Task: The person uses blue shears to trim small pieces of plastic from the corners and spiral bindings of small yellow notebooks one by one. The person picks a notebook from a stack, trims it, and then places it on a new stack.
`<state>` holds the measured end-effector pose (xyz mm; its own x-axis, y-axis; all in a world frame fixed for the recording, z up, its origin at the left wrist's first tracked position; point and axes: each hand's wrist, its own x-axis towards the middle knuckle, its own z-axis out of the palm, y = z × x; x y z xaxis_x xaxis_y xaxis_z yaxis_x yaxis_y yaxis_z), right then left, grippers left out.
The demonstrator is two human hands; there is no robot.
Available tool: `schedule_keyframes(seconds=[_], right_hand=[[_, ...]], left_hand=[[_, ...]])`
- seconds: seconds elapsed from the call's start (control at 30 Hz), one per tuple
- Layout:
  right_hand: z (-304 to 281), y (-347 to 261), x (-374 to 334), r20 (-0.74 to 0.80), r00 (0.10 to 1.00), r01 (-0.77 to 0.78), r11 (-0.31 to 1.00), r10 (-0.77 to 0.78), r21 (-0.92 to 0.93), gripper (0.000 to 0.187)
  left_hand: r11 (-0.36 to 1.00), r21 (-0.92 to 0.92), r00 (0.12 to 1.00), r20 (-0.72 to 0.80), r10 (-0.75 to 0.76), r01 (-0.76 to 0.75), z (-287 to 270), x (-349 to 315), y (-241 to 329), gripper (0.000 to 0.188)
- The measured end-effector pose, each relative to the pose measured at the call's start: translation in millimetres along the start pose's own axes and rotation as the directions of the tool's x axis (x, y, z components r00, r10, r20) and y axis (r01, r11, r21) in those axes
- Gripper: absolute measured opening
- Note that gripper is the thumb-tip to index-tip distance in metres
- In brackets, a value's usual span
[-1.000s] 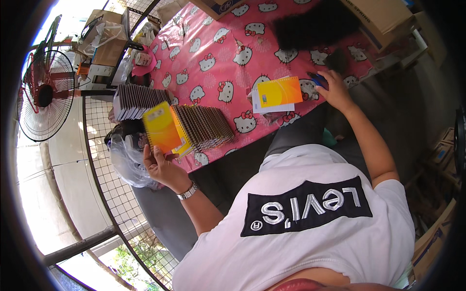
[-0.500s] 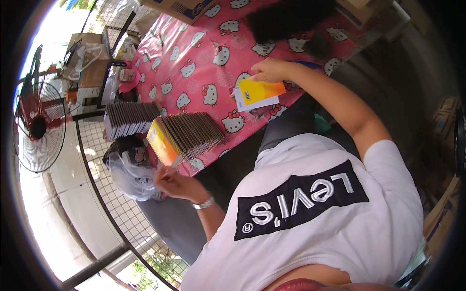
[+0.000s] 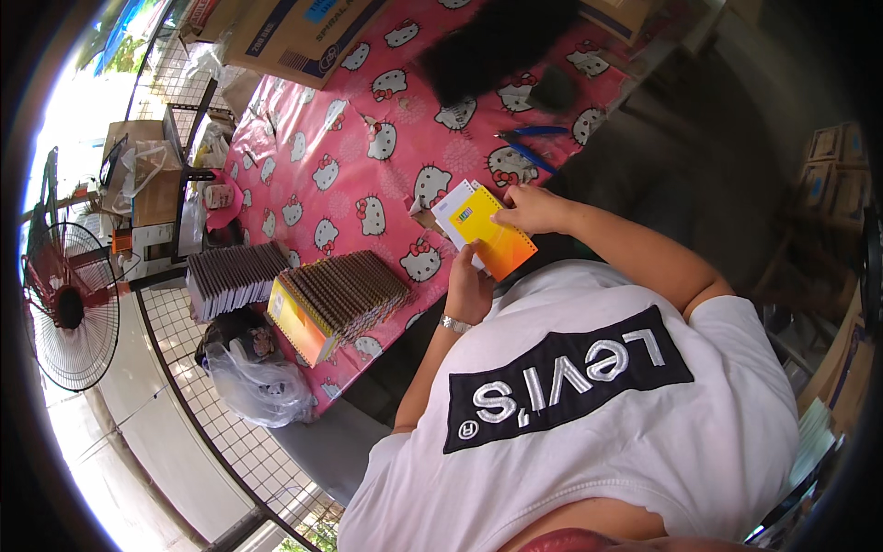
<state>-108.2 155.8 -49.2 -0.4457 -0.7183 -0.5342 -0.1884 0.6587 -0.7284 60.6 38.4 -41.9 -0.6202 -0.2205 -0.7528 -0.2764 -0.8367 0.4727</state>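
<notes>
A small notebook (image 3: 497,230) with a yellow-to-orange cover is held above the table's near edge, white pages showing past its left side. Small holes or coils run along its right edge; I cannot tell which. My left hand (image 3: 471,287) grips its lower left side, thumb on the cover. At the upper right edge, my right hand (image 3: 541,210) pinches it. Blue-handled pliers (image 3: 533,150) lie just beyond the right hand. To the left stands a row of spiral notebooks (image 3: 345,293) with yellow covers, beside a second row of dark-edged notebooks (image 3: 237,274).
A pink cartoon-print cloth (image 3: 349,166) covers the table. A cardboard box (image 3: 294,37) and a black item (image 3: 487,51) are at the far side. Plastic bags (image 3: 258,386) hang by the left corner. A fan (image 3: 69,308) stands at far left, near a wire grid.
My left hand has moved right from beside the spiral notebooks onto the yellow notebook. My right hand has brought that notebook closer to me. The pliers have come into clear view.
</notes>
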Motion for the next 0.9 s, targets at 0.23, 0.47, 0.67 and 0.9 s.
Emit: schedule_keyframes(seconds=[0.23,0.47,0.67,0.9], right_hand=[[-13.9,10.9,-11.6,0.100,0.986,0.063,0.865,-0.130,0.498,0.062],[-54.3,2.8,10.1,-0.549,0.465,0.683,0.676,-0.695,-0.278,0.091],[-39.3,18.6,25.5,-0.276,0.771,0.606,0.795,-0.574,0.041,0.087],[12.1,19.8,29.5,-0.471,0.689,0.673,0.727,-0.551,0.133,0.094]], left_hand=[[0.938,0.257,0.972,0.025,0.235,-0.234,35.8,-31.5,7.2,0.040],[-0.286,0.817,0.657,0.573,0.490,-0.500,26.5,1.5,81.2,0.075],[-0.368,0.745,0.475,0.648,0.595,-0.556,-3.3,32.2,71.4,0.082],[0.548,0.469,0.708,0.297,0.641,-0.693,-13.7,51.0,34.3,0.103]])
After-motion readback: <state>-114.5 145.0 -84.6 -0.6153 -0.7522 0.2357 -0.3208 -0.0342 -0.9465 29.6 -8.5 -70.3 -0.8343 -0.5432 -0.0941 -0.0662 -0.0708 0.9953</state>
